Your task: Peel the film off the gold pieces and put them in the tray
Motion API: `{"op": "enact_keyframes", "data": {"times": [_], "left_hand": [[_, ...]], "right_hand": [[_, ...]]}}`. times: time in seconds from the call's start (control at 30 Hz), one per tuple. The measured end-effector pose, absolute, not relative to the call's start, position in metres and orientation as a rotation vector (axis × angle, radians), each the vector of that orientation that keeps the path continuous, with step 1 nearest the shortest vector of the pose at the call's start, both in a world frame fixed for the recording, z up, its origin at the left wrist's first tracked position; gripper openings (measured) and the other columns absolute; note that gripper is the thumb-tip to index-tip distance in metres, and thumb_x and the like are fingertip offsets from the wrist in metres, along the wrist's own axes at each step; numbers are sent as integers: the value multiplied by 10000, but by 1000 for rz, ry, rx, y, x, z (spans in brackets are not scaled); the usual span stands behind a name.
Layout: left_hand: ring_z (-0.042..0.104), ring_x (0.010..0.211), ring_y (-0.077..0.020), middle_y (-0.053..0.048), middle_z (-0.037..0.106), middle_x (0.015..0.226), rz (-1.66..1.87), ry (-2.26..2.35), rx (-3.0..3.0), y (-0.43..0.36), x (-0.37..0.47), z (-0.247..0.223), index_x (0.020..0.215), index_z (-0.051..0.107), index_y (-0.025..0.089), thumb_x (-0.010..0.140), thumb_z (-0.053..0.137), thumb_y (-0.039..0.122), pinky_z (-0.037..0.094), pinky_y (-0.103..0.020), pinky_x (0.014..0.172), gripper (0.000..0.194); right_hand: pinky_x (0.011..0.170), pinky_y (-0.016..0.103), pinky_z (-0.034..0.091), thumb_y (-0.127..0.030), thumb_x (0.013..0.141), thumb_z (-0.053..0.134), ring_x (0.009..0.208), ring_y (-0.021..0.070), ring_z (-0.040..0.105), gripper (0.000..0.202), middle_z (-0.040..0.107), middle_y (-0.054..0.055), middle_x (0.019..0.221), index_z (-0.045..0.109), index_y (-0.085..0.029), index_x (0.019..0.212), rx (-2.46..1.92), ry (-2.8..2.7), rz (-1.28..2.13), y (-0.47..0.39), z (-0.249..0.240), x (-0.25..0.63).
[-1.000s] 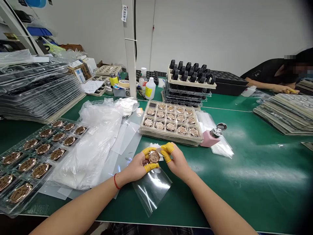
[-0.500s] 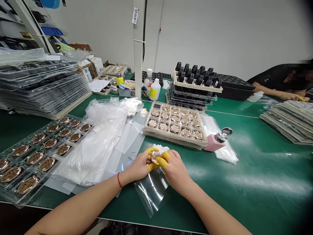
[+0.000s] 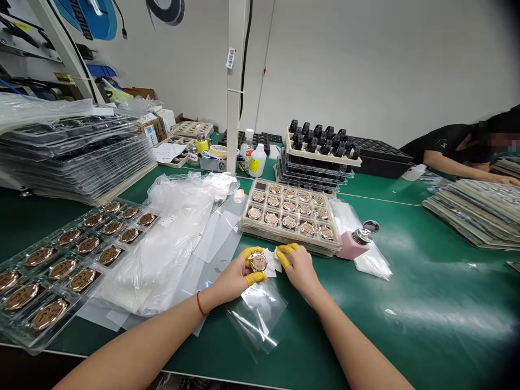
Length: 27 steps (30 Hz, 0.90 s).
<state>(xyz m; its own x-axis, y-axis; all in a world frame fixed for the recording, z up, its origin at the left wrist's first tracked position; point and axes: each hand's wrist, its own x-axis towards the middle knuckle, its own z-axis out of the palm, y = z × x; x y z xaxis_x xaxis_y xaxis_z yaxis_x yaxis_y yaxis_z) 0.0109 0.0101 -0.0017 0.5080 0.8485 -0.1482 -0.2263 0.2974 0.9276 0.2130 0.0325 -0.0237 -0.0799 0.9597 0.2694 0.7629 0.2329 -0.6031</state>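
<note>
My left hand (image 3: 233,279), with yellow finger cots on thumb and finger, grips a round rose-gold watch case (image 3: 258,263) by its edges. Small dark markings show on the face turned up to me. Just to its right, my right hand (image 3: 299,269) has its finger-cotted thumb and finger closed on a crumpled white wipe (image 3: 278,261). More white wipe (image 3: 270,269) lies between the hands, behind the case. Below them a clear plastic film (image 3: 260,314) rests on the green table (image 3: 325,330).
A stacked tray (image 3: 280,237) of watch cases stands ahead, a pink pump bottle (image 3: 351,247) right of it. At left are a clear tray (image 3: 43,338) of watch cases and a plastic bag (image 3: 150,260). Black watches (image 3: 325,142) stand farther back. A co-worker (image 3: 455,141) sits at right.
My right hand has drawn away from the watch case to the right, taking hold of the white wipe. The case stays in my left hand, its face now uncovered. The view has tilted up slightly.
</note>
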Motion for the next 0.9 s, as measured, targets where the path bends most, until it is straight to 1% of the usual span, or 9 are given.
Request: {"op": "enact_keyframes", "data": {"times": [0.13,0.2,0.27,0.33,0.47,0.57,0.73,0.8,0.9], "left_hand": [[623,812,-161,-71,592,1047,801,647,994,7,16,-5,1224,405,212,691,729,220,490,-387,827,624],[632,788,-157,-53,623,951,815,661,958,5,15,0,1254,371,199,687,736,207,480,-379,841,674],[640,773,-154,-25,639,842,801,659,900,4,10,9,1285,327,182,695,732,196,469,-372,855,715],[640,742,-144,-7,639,782,731,570,823,2,3,18,1281,341,168,703,726,185,476,-352,829,694],[576,567,-82,30,601,677,690,280,605,1,-9,25,1189,480,147,670,746,167,475,-235,633,583],[537,505,-59,49,575,622,788,209,487,4,-11,23,1183,498,156,670,743,164,445,-199,567,569],[622,563,-117,8,634,657,805,311,540,6,-9,26,1151,507,138,655,748,161,478,-233,593,552],[661,600,-159,-15,664,691,732,350,609,5,-9,27,1127,512,139,636,764,168,510,-293,646,552],[688,662,-194,-36,684,726,667,391,701,3,-7,27,1105,523,142,632,775,182,516,-339,710,537]], "right_hand": [[636,316,481,-362,835,521,709,175,566,404,591,24,805,491,-202,1205,-1277,-1718,1024,16,-20,180],[573,277,469,-374,815,534,640,155,555,448,567,-3,732,455,-182,1213,-1201,-1654,1175,26,-10,170],[581,270,463,-383,804,540,651,154,562,375,576,1,726,505,-169,1110,-1239,-1647,1073,54,9,168],[608,266,458,-388,808,531,690,155,571,289,604,25,789,545,-169,996,-1380,-1663,810,98,33,172],[638,278,424,-311,853,454,725,169,545,301,595,59,850,511,-144,1097,-1563,-1587,530,194,65,179],[666,280,410,-253,855,453,751,175,538,282,599,78,886,538,-133,1096,-1681,-1605,399,242,67,172],[732,271,408,-189,816,542,834,184,555,195,602,90,942,636,-153,983,-1785,-1800,263,271,53,155],[811,314,388,-205,807,571,981,238,516,185,573,136,1026,655,-145,961,-1848,-1841,170,273,49,158],[893,423,326,-239,817,572,1138,338,383,220,529,222,1085,660,-79,941,-1996,-1839,59,274,46,173]]}}
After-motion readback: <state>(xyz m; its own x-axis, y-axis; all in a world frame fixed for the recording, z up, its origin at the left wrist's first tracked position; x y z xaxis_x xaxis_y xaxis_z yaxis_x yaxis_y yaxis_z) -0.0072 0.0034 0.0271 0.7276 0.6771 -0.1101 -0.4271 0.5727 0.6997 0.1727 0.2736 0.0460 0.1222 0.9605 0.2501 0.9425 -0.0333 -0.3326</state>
